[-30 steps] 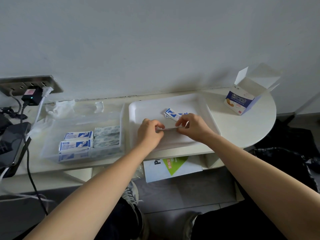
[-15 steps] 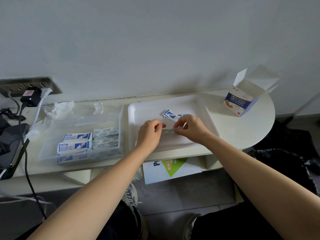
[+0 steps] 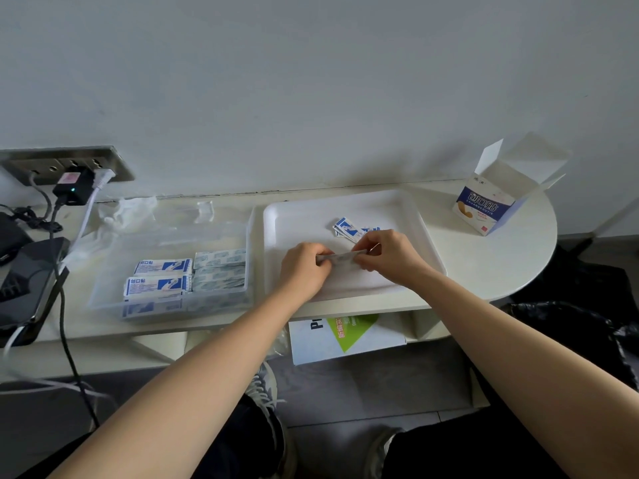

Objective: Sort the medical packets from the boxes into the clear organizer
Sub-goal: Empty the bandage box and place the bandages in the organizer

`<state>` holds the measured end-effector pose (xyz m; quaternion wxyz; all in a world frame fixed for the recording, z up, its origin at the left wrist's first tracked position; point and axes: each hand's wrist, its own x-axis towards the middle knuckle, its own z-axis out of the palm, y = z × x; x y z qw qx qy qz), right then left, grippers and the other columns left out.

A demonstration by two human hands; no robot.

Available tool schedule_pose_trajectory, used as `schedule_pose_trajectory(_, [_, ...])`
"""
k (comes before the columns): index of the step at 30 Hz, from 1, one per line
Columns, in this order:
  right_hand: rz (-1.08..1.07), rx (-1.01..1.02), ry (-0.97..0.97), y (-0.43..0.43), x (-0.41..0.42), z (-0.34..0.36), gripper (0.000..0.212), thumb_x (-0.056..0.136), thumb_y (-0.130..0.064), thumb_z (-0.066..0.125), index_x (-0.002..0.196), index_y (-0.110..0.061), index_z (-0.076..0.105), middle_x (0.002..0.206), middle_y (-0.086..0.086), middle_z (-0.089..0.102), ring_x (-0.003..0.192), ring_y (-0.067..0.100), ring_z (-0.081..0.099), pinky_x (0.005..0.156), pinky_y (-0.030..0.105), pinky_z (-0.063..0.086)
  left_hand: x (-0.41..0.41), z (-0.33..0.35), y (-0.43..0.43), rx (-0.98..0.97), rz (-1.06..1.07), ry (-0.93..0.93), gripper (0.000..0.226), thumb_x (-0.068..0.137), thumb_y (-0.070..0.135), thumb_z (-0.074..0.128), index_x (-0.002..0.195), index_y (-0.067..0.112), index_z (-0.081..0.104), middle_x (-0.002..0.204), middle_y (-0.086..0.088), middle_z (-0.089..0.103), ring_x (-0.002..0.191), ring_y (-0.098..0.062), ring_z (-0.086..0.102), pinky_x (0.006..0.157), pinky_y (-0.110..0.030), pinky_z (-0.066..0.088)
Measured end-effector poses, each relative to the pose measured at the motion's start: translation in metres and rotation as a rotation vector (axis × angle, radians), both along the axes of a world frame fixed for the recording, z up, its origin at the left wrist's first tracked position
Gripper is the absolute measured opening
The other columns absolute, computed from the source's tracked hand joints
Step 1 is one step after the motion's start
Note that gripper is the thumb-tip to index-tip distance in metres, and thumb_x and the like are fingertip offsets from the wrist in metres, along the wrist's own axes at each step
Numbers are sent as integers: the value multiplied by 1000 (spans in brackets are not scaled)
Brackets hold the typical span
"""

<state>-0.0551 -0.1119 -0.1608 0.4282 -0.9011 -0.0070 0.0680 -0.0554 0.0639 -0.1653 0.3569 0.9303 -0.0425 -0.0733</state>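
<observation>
Surface (image 3: 484, 267): white, carrying everything below.
Tray (image 3: 301, 219): white, lying at centre, just right of the organizer.
Organizer (image 3: 173, 242): clear, holding rows of filed packets (image 3: 186, 278) along its near side.
Box (image 3: 484, 209): standing open at far right, apart from the tray.
Left hand (image 3: 304, 271), right hand (image 3: 390, 257): both pinching one thin stack (image 3: 340, 258) by its ends, over the tray.
Loose packets (image 3: 349, 228): lying on the tray just behind the right hand.
</observation>
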Motion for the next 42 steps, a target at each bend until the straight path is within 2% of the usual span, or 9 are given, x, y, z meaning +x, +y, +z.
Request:
schedule_pose_trajectory(7, [-47, 221, -47, 13, 4, 35, 7, 83, -12, 70, 88, -7, 69, 67, 7, 70, 57, 12, 64, 56, 14, 46, 4, 46, 21, -12, -30, -119, 20, 91, 16, 55, 98, 22, 73, 90, 0, 71, 83, -18, 61, 62, -21, 36])
schedule_pose_trajectory(12, [62, 289, -130, 55, 10, 56, 6, 86, -11, 68, 91, -10, 70, 74, 10, 69, 59, 13, 62, 55, 19, 48, 9, 86, 75, -26, -55, -111, 17, 87, 15, 58, 88, 24, 73, 69, 13, 66, 61, -3, 53, 61, -21, 40])
schedule_pose_trajectory(14, [97, 258, -170, 77, 14, 60, 6, 84, -11, 69, 90, -11, 72, 74, 11, 69, 58, 10, 59, 55, 19, 46, 7, 94, 100, -59, -46, -71, 14, 88, 16, 59, 90, 23, 72, 62, 15, 63, 58, -4, 54, 60, -22, 42])
schedule_pose_trajectory(17, [57, 269, -194, 99, 17, 60, 7, 82, -11, 69, 87, -14, 74, 71, 10, 68, 56, 8, 56, 57, 18, 44, 3, 92, 134, -53, 29, -32, 13, 88, 19, 61, 100, 21, 67, 80, 5, 67, 67, -14, 60, 64, -26, 47])
schedule_pose_trajectory(19, [0, 331, -157, 107, 17, 58, 7, 83, -9, 68, 88, -11, 73, 71, 11, 67, 57, 9, 56, 56, 19, 44, 1, 84, 156, 71, 67, -38, 15, 82, 19, 67, 97, 24, 65, 85, 7, 65, 75, -12, 60, 64, -24, 46])
schedule_pose_trajectory(23, [-68, 435, -62, 113, 15, 51, 10, 84, -9, 67, 94, -5, 70, 70, 4, 65, 56, 10, 54, 55, 22, 42, -2, 69, 172, 324, -52, 34, 15, 76, 22, 72, 84, 32, 63, 77, 12, 59, 78, -13, 60, 59, -23, 39])
schedule_pose_trajectory(29, [-75, 472, 2, 115, 17, 47, 12, 85, -7, 67, 97, -2, 68, 72, 4, 65, 56, 10, 53, 55, 21, 41, 2, 62, 159, 609, -205, 13, 30, 74, 43, 76, 98, 30, 65, 89, 9, 57, 85, -17, 55, 67, -26, 40])
schedule_pose_trajectory(34, [-57, 463, 20, 118, 21, 48, 13, 85, -8, 67, 96, -2, 69, 70, 3, 64, 57, 9, 53, 54, 18, 41, 9, 59, 159, 610, -188, 65, 22, 73, 32, 77, 93, 27, 70, 94, 6, 66, 89, -18, 61, 69, -26, 43])
schedule_pose_trajectory(42, [-17, 435, 45, 124, 24, 54, 12, 84, -5, 66, 95, -4, 70, 71, 4, 64, 57, 9, 54, 55, 18, 43, 4, 57, 169, 465, -135, 74, 11, 77, 27, 72, 87, 27, 70, 77, 13, 57, 79, -13, 57, 63, -23, 40])
